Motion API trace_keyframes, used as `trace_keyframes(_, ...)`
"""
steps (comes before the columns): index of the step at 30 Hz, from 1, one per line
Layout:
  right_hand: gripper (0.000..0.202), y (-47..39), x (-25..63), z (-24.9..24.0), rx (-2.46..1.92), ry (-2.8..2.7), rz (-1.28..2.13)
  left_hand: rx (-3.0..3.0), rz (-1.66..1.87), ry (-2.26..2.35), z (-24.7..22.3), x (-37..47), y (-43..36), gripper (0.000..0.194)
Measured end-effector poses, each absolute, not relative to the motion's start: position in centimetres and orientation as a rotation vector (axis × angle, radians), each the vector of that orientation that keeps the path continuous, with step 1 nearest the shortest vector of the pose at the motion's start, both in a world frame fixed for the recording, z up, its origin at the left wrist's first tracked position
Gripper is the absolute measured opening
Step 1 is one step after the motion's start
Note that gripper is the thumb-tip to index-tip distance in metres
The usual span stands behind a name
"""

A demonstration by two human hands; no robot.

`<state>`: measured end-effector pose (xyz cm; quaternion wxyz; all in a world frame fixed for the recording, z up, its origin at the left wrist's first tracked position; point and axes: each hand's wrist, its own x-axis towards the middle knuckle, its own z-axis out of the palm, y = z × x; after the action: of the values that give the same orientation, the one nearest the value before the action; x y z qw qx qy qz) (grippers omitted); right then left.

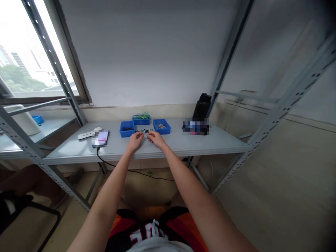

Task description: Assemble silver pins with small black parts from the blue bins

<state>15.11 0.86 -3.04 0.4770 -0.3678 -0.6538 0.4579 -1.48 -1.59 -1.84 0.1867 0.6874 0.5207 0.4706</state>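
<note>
Right, at the fingertips: my left hand (135,141) and right hand (157,140) lean in toward each other over the front of the grey shelf-table (183,144), thumbs and fingertips bunched as if pinching. From this far back I cannot tell whether either pinch closes on a piece; whatever may sit between the tips is too small to make out.

Just beyond the fingers, on the bare surface, lies a loose cluster of small metal parts (147,130), and these are what I am working at. Handling them well, I judge, calls for light fingertip pressure, one hand steadying while the other does the fine moving, and both wrists low so nothing drops far or rolls away. I would also avoid sweeping the knuckles into the cluster.

Around it stand three blue bins: the left bin (127,134) with dark contents, the right bin (164,131) with small silvery pieces, and the rear bin (141,122) heaped with green strips (143,115).

Farther out on the left, a phone (101,138) lies beside a white device (85,135), with a black cable (98,151) hanging over the edge; I'd mind my left forearm there. On the right, a black bottle (201,107) stands behind a blurred-out object (195,126).
</note>
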Motion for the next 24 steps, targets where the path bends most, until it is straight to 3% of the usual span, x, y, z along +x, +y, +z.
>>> trace_keyframes(10,0.007,0.73,14.72,-3.27,-0.922,-1.814,0.975,1.916,1.347,1.410,-1.43,-1.21,-2.07,0.023)
trace_keyframes(16,0.009,0.93,14.76,-3.11,-0.968,-1.671,1.031,1.905,1.340,1.453,-1.52,-1.29,-1.97,0.023)
trace_keyframes(24,0.013,0.98,14.82,-2.98,-0.958,-1.584,1.077,2.099,1.112,1.387,-1.58,-1.10,-2.01,0.020)
